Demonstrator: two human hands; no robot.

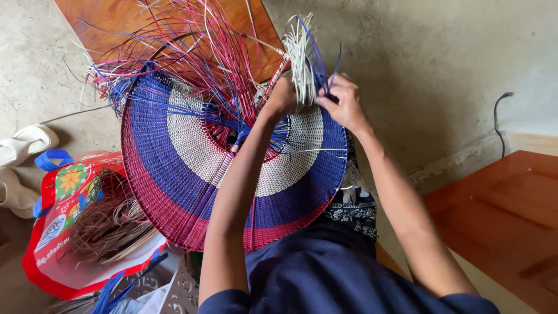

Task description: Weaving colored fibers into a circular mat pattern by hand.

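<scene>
A large round woven piece [192,174] with crimson, blue and white rings rests against my lap. Loose crimson, blue and white strands [192,52] fan out from its unfinished top edge. My left hand [282,96] grips a bundle of pale strands [299,55] at the top edge. My right hand [344,103] pinches blue strands [318,64] just beside that bundle. Both forearms reach forward over the woven surface.
A red bag [52,232] full of brown fibre strands sits on the floor at left, with white sandals [23,145] beyond it. An orange wooden panel [505,215] lies at right, another [110,17] at top. A black cable [499,116] runs along the concrete floor.
</scene>
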